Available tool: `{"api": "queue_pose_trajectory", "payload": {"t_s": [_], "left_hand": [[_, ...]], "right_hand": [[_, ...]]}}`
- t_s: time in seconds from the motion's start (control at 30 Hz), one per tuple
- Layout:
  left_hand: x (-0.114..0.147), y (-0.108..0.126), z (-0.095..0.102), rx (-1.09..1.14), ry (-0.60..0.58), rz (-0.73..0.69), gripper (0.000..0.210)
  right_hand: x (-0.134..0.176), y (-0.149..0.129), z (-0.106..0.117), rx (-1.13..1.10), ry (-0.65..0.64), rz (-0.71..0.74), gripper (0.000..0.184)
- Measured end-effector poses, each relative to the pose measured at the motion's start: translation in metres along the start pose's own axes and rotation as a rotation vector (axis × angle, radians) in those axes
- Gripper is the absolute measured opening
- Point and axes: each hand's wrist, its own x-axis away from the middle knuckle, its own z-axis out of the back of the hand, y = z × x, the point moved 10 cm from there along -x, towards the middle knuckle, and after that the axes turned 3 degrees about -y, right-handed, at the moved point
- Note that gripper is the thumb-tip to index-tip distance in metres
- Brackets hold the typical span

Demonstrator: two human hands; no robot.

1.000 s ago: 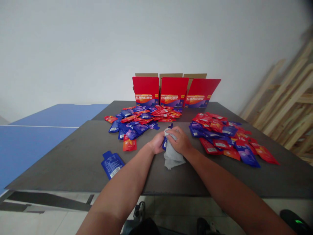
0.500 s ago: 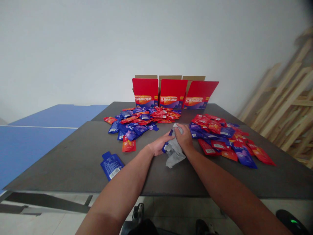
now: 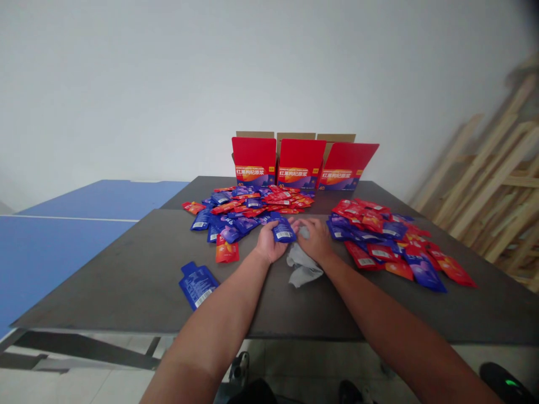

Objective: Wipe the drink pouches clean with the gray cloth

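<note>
Left hand (image 3: 268, 244) curls fingers under a blue pouch (image 3: 283, 230), seemingly for support; right hand (image 3: 315, 240), fingers pinched, grips grey cloth (image 3: 304, 267).

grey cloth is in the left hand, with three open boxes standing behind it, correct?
Wrong hand: the head view shows the grey cloth in the right hand, with three open boxes standing behind it; the left hand holds a blue pouch.

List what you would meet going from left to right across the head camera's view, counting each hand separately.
Blue table, lone blue pouch, left hand, right hand, right-hand pile of pouches, wooden planks.
</note>
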Motion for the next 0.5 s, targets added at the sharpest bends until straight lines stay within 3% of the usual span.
{"api": "queue_pose_trajectory", "payload": {"t_s": [0.1, 0.2, 0.37, 0.5], "left_hand": [[-0.003, -0.003, 0.002, -0.024, 0.013, 0.000, 0.031], [-0.005, -0.006, 0.005, -0.045, 0.043, -0.041, 0.024], [-0.007, -0.011, 0.001, -0.153, 0.010, -0.084, 0.023], [-0.003, -0.013, -0.003, -0.259, -0.017, -0.076, 0.042]], "right_hand": [[0.005, -0.030, 0.003, -0.018, -0.035, 0.203, 0.062], [0.010, -0.049, 0.002, -0.028, -0.099, 0.345, 0.064], [0.014, -0.055, -0.004, -0.081, -0.174, 0.407, 0.050], [0.001, -0.040, 0.016, -0.124, -0.068, 0.334, 0.043]]}}
